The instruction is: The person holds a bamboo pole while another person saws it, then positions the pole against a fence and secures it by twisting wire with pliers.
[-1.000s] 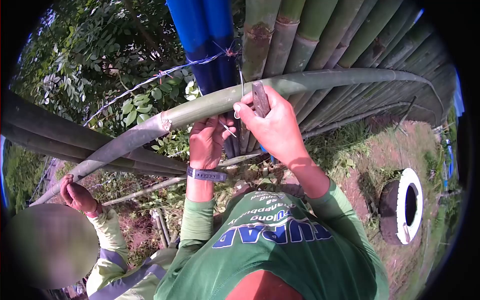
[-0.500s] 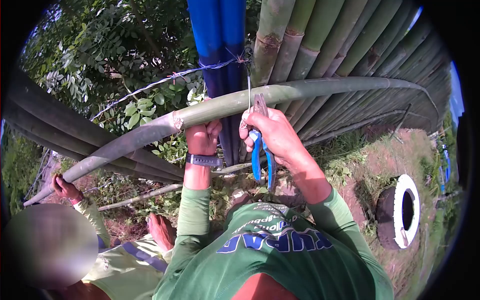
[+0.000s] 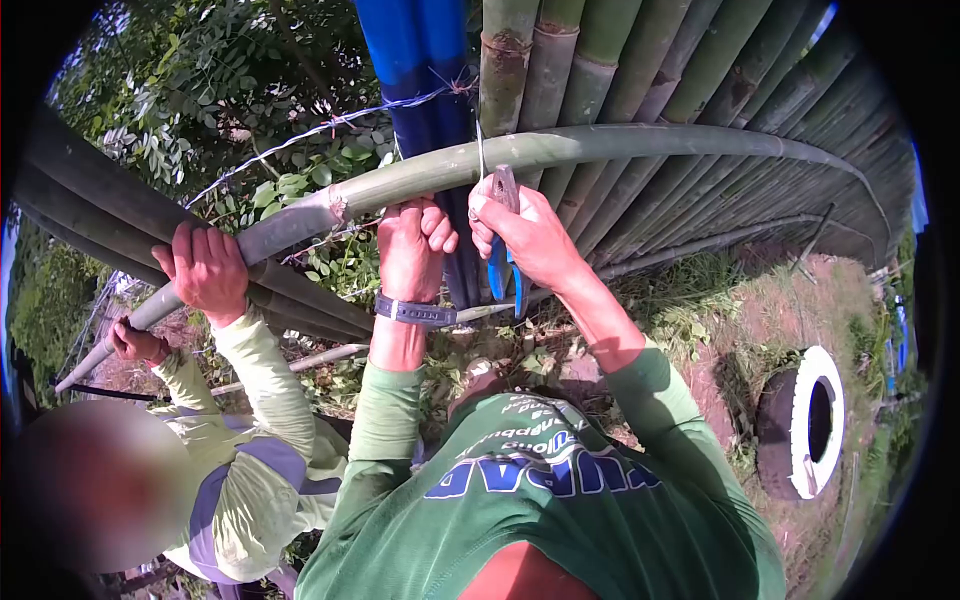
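Note:
A long green bamboo pole (image 3: 430, 178) runs crosswise in front of upright bamboo stems (image 3: 600, 75). My right hand (image 3: 535, 238) is closed around pliers (image 3: 505, 190), their metal jaws pointing up and their blue handles hanging below my fingers. A thin wire (image 3: 481, 150) passes over the front of the pole and comes down to my right fingertips. Just under the pole, my left hand (image 3: 412, 245) is closed, its fingers curled in. Whatever may be inside them is hidden.
A co-worker's two hands (image 3: 208, 275) grip the pole's left end. Barbed wire (image 3: 310, 135) stretches left from the blue posts (image 3: 415, 60). Leafy bushes (image 3: 200, 80) grow behind. A white-faced tyre (image 3: 800, 425) stands on the ground at right.
The co-worker's second hand has come up from below and now grips the pole. My hands and the pliers sit slightly higher in view, with the pliers turned more toward me.

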### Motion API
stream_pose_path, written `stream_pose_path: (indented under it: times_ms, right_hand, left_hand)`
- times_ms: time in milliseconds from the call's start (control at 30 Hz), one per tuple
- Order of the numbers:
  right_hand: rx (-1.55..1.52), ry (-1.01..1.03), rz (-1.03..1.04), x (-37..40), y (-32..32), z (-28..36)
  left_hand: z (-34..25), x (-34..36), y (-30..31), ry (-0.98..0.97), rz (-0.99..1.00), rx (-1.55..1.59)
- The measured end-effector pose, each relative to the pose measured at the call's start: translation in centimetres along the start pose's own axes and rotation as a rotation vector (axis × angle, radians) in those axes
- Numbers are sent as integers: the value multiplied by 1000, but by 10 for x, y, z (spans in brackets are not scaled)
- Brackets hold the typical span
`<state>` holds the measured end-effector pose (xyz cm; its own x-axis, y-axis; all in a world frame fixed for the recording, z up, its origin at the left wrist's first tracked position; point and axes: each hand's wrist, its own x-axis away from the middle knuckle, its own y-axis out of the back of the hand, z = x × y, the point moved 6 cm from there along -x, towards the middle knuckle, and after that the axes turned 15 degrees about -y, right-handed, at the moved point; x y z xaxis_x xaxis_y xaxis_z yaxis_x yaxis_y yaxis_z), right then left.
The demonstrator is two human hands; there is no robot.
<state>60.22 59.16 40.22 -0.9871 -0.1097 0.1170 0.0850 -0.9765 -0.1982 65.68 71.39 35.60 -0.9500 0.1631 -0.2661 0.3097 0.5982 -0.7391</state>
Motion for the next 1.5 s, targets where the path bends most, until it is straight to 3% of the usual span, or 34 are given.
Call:
stream_pose_path:
  times_ms: [67, 167, 267, 367, 667, 967, 1067, 1133, 1167, 1267, 1500]
  right_hand:
    - [75, 13, 7, -7, 7, -7]
    - [404, 135, -161, -7, 14, -3]
    - [535, 187, -262, -4, 12, 7]
    - [557, 275, -300, -8, 13, 2]
    - [717, 275, -362, -3, 15, 10]
    - [737, 405, -375, -10, 14, 5]
    - [651, 446, -384, -9, 13, 4]
    - [276, 378, -290, -16, 15, -13]
    - [39, 245, -218, -23, 16, -30]
    - [-220, 153, -176, -28, 18, -49]
    - [-269, 173, -9, -36, 18, -49]
  left_hand:
    - [3, 0, 0, -6, 44, -61]
    - [0, 4, 1, 75, 73, -162]
    - [2, 3, 6, 106, 54, -189]
    - [2, 4, 3, 133, 63, -265]
    - [-6, 6, 1, 164, 95, -324]
    - [13, 0, 5, 93, 91, -108]
    - [16, 0, 13, 102, 73, -82]
    - [13, -2, 16, 53, 31, -90]
    - [9, -2, 15, 42, 2, -101]
    - [0, -1, 6, 56, 0, -158]
    - [-2, -3, 8, 86, 34, -135]
